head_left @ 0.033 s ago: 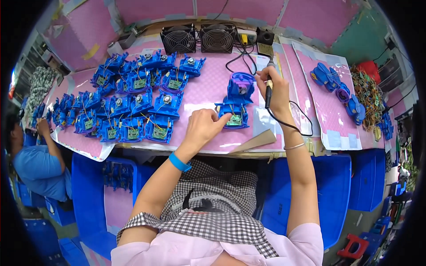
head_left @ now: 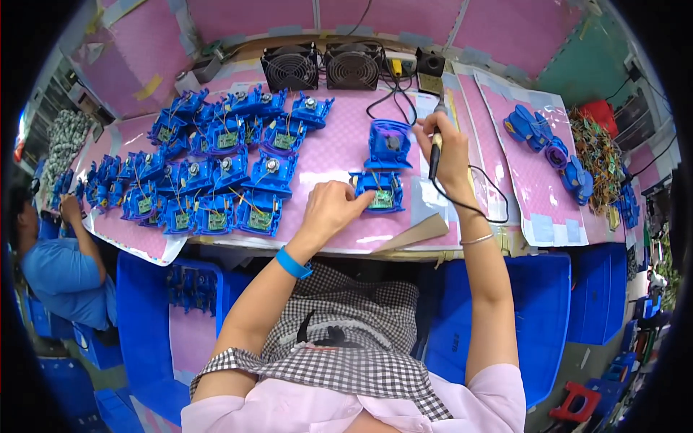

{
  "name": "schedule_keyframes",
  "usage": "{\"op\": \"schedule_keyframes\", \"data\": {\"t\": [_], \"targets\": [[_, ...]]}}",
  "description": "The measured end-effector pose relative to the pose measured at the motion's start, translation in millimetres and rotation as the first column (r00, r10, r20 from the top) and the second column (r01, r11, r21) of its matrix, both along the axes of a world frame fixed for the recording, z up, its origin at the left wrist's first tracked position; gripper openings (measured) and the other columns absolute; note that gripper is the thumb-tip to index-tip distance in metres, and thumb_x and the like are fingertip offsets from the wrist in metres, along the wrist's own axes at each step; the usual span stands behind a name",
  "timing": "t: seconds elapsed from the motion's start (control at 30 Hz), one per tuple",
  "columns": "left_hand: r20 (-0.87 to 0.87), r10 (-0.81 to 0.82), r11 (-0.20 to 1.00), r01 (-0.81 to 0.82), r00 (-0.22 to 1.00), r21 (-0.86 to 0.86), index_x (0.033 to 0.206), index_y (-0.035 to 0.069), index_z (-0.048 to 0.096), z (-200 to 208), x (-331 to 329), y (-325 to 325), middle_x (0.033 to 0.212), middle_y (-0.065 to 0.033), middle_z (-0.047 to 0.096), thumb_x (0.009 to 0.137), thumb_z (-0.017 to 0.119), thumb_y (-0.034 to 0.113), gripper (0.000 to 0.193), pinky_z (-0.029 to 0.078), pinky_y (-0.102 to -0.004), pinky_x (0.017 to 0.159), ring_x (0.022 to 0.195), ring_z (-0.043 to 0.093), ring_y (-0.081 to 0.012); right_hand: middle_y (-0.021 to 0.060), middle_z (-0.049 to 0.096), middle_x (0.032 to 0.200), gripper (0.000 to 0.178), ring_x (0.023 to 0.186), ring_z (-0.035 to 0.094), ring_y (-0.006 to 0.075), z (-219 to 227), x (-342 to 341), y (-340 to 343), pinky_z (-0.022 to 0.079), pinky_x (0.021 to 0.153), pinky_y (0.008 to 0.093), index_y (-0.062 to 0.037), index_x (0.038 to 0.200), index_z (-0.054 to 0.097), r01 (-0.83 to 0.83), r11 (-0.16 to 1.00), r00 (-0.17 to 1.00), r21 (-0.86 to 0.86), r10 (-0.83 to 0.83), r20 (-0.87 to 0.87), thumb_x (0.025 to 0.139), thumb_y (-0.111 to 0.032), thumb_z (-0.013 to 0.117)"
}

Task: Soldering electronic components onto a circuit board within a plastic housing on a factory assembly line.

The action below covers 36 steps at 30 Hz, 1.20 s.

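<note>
My left hand (head_left: 330, 208) grips the left edge of a blue plastic housing (head_left: 398, 180) lying on the bench, its thumb by the green circuit board (head_left: 382, 198) inside. Beyond it stands a second blue shell (head_left: 388, 148), with purple inside. My right hand (head_left: 451, 148) holds a soldering iron (head_left: 435, 157) like a pen, to the right of that shell. Its cord loops past my wrist. The fingers hide part of the iron, and I cannot make out whether its tip touches anything.
Rows of similar opened blue housings (head_left: 216, 169) fill the bench's left side. Two black fans (head_left: 291, 67) stand at the back, near an iron stand (head_left: 431, 68). To the right are blue parts (head_left: 556, 153) and a wire heap (head_left: 598, 160). A co-worker (head_left: 61, 267) sits far left.
The far blue shell has tipped and turned, and a gap now shows between it and the near housing. My hands have hardly moved.
</note>
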<state>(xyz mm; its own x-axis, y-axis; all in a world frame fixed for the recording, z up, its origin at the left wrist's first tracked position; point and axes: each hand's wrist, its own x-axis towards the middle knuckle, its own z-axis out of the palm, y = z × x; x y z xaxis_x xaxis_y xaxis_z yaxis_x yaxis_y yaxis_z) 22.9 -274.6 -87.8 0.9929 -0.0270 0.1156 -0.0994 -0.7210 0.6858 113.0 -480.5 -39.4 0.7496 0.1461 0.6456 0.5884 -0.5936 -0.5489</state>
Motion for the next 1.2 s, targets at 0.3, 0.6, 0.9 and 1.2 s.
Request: {"op": "schedule_keyframes", "data": {"t": [0.3, 0.6, 0.9, 1.2], "targets": [[0.314, 0.031, 0.998, -0.010, 0.949, -0.069, 0.062, -0.002, 0.060, -4.9, -62.5, 20.8, 0.059, -0.0156, 0.056, 0.078, 0.069, 0.025, 0.033, 0.037, -0.0387, 0.047, 0.050, 0.055, -0.0273, 0.0160, 0.067, 0.094, 0.020, 0.087, 0.066, 0.0270, -59.0, -11.3, -1.2, 0.050, 0.073, 0.0345, -0.0013, 0.083, 0.051, -0.195, 0.975, 0.977, -0.103, 0.185, -0.103, 0.073, 0.001, 0.067], [0.203, 0.080, 0.996, -0.070, 0.976, -0.055, 0.062, -0.001, 0.059, -6.9, -60.7, 28.0, 0.062, -0.0133, 0.058, 0.076, 0.074, 0.023, 0.031, 0.039, -0.0359, 0.049, 0.050, 0.054, -0.0249, 0.0111, 0.066, 0.080, 0.017, 0.073, 0.064, 0.0228, -37.1, -81.6, 8.8, 0.049, 0.062, 0.0305, -0.0023, 0.079, 0.054, -0.308, 0.949, 0.948, -0.067, 0.301, -0.103, 0.073, 0.002, 0.069], [-0.197, -0.280, 0.220, -0.137, 0.940, -0.966, 0.094, 0.002, 0.054, 48.5, -27.2, 55.9, 0.080, -0.0023, 0.047, 0.090, 0.054, 0.009, 0.009, 0.037, -0.0240, 0.056, 0.062, 0.045, -0.0090, 0.0062, 0.058, 0.085, 0.039, 0.069, 0.049, 0.0098, -27.8, -126.8, -10.1, 0.041, 0.069, 0.0236, -0.0017, 0.116, 0.052, 0.076, 0.841, 0.984, 0.535, 0.023, -0.177, 0.096, -0.035, 0.052], [0.314, -0.079, 0.997, 0.077, 0.946, 0.018, 0.082, 0.002, 0.069, 31.5, -7.2, 6.3, 0.077, -0.0135, 0.060, 0.076, 0.063, 0.003, 0.009, 0.048, -0.0380, 0.065, 0.073, 0.061, -0.0286, 0.0107, 0.066, 0.073, 0.021, 0.057, 0.060, 0.0124, -46.0, -133.6, 4.9, 0.048, 0.054, 0.0223, 0.0035, 0.103, 0.066, 0.156, 0.653, 0.816, 0.741, 0.338, -0.469, 0.090, -0.011, 0.059]]}}
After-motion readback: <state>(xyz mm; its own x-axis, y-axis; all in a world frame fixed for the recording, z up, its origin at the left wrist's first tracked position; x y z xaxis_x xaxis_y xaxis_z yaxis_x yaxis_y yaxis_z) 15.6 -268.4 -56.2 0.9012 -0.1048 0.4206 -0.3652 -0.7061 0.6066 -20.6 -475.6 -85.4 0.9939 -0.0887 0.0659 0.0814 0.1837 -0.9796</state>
